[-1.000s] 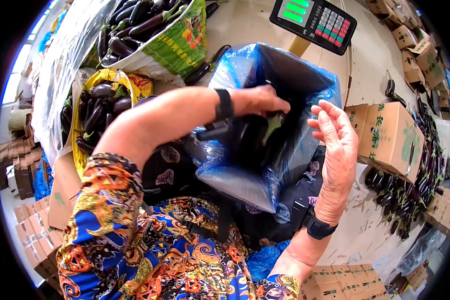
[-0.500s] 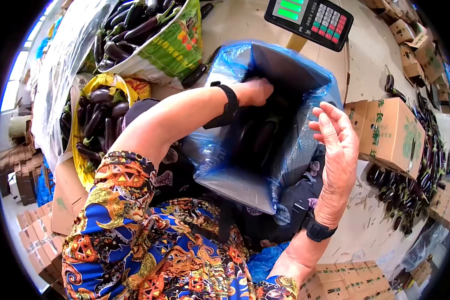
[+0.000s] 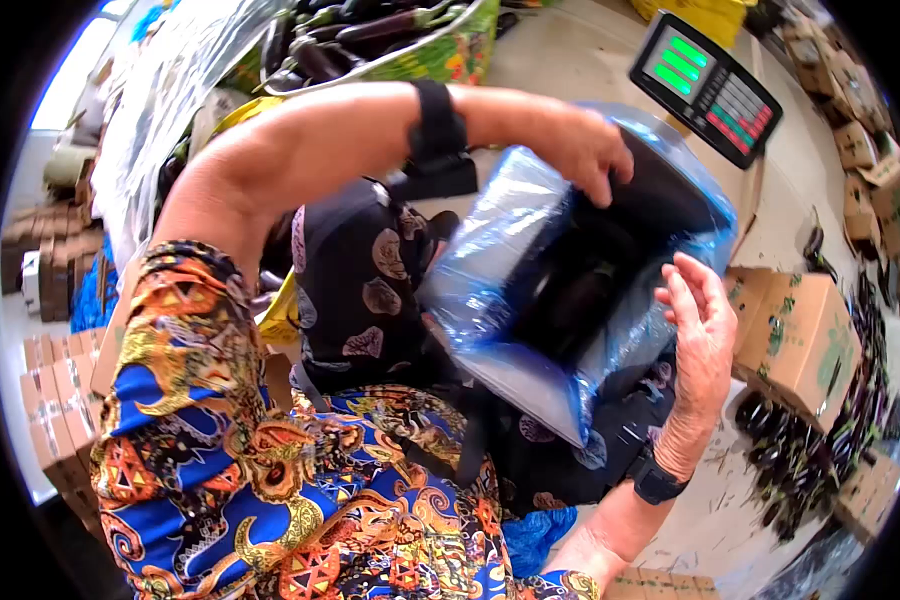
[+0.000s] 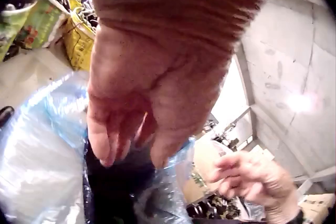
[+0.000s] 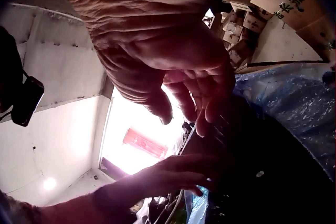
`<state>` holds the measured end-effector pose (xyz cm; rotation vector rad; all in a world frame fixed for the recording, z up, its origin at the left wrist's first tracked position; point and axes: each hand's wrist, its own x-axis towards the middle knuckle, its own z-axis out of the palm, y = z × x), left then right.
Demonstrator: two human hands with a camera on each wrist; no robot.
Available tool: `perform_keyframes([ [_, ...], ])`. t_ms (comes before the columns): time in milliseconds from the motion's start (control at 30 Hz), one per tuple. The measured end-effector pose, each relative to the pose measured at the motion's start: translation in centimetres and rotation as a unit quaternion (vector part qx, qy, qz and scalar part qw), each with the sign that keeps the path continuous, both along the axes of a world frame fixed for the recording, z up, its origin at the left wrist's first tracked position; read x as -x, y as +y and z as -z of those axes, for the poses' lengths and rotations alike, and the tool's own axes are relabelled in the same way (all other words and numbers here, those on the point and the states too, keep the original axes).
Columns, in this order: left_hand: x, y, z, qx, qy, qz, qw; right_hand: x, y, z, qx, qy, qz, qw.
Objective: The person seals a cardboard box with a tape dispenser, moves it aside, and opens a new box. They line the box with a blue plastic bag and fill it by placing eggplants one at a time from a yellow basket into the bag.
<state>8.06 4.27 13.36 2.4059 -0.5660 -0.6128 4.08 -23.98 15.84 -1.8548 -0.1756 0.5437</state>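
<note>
A box lined with blue plastic point(image 3: 515, 215) stands before me, with dark eggplants point(image 3: 582, 297) lying in its shadowed inside. My left hand point(image 3: 580, 150) hangs over the box's far left rim, fingers pointing down and loosely bent. In the left wrist view, nothing shows between the fingers of that hand point(image 4: 149, 87). Beside the right side of the lined box, my right hand point(image 3: 705, 335) is raised with its fingers loosely bent and holds nothing. The right wrist view also has this hand point(image 5: 173, 66) near the blue liner point(image 5: 291, 103).
A scale display point(image 3: 705, 90) with lit green readouts stands beyond the box. A large bag of eggplants point(image 3: 390, 65) is at the far left. To the right are a cardboard carton point(image 3: 795, 345) and a long heap of eggplants point(image 3: 790, 450) on the floor.
My left hand was down inside the box by an eggplant's green stem; it has come up to the far rim. The right hand stays by the box. The head view has shifted.
</note>
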Motion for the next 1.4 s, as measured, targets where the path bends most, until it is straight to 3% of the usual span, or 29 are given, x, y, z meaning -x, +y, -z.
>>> perform_keyframes([
  [33, 0.5, 2.4, -1.3, 0.054, 0.023, -0.052, 0.997, -0.2, 0.0, 0.5, 0.008, 0.003, -0.015, 1.000],
  [133, 3.5, 8.0, -3.9, 0.058, 0.048, -0.158, 0.984, -0.3, -0.4, 1.7, 0.061, 0.028, -0.059, 0.996],
  [233, 6.8, 14.1, -0.1, 0.040, 0.073, -0.189, 0.978, -0.9, -1.6, 2.6, 0.077, 0.071, -0.095, 0.990],
  [300, 9.3, 16.6, 1.3, -0.003, 0.174, -0.195, 0.965, -1.1, -1.7, 2.9, 0.086, 0.098, -0.069, 0.989],
  [367, 11.9, 19.6, 5.2, 0.035, 0.254, -0.203, 0.945, -1.2, -2.0, 3.2, 0.096, 0.108, -0.058, 0.988],
  [433, 13.9, 20.8, 8.4, 0.003, 0.231, -0.111, 0.967, -1.5, -1.6, 3.5, 0.099, 0.122, -0.055, 0.986],
  [533, 17.0, 18.2, 10.0, -0.040, 0.309, -0.063, 0.948, -1.4, -2.6, 4.2, 0.093, 0.138, -0.061, 0.984],
  [567, 18.3, 18.1, 11.7, -0.001, 0.327, -0.045, 0.944, -1.4, -2.7, 4.2, 0.100, 0.138, -0.064, 0.983],
  [633, 20.3, 16.9, 12.3, 0.129, 0.449, -0.108, 0.878, -1.4, -2.2, 3.6, 0.115, 0.140, -0.072, 0.981],
  [667, 20.4, 16.4, 12.4, 0.094, 0.415, -0.081, 0.901, -1.4, -1.9, 3.4, 0.124, 0.136, -0.075, 0.980],
  [700, 20.7, 15.8, 14.1, 0.135, 0.478, -0.114, 0.860, -1.5, -1.4, 3.4, 0.134, 0.140, -0.076, 0.978],
  [767, 20.8, 15.2, 18.4, 0.212, 0.457, -0.078, 0.860, -1.5, -0.9, 3.6, 0.143, 0.140, -0.083, 0.976],
  [867, 23.9, 14.6, 22.2, 0.479, 0.288, -0.037, 0.828, -1.6, -0.2, 3.6, 0.163, 0.134, -0.105, 0.972],
  [933, 27.5, 13.7, 29.6, 0.502, 0.411, -0.291, 0.703, -1.4, 0.3, 3.3, 0.172, 0.122, -0.123, 0.970],
  [967, 26.6, 13.9, 31.8, 0.475, 0.221, -0.202, 0.827, -1.1, 0.5, 3.3, 0.179, 0.111, -0.125, 0.970],
  [1067, 24.5, 14.5, 26.9, 0.377, -0.051, -0.127, 0.916, -0.9, 1.0, 3.2, 0.175, 0.127, -0.136, 0.967],
  [1100, 25.0, 14.1, 21.3, 0.344, 0.016, -0.244, 0.907, -0.5, 1.8, 2.3, 0.171, 0.146, -0.141, 0.964],
  [1167, 25.9, 13.0, 12.8, 0.301, 0.124, -0.458, 0.827, -0.4, 1.4, 3.4, 0.159, 0.154, -0.149, 0.964],
  [1267, 31.0, 12.5, 8.5, 0.348, 0.035, -0.586, 0.731, 0.3, 1.5, 4.5, 0.144, 0.180, -0.163, 0.959],
  [1333, 35.4, 13.2, 6.1, 0.300, -0.030, -0.630, 0.715, 0.9, 1.8, 4.9, 0.145, 0.187, -0.179, 0.955],
  [1400, 39.9, 15.2, 5.4, 0.275, -0.048, -0.718, 0.638, 1.2, 2.2, 5.4, 0.149, 0.188, -0.196, 0.951],
])
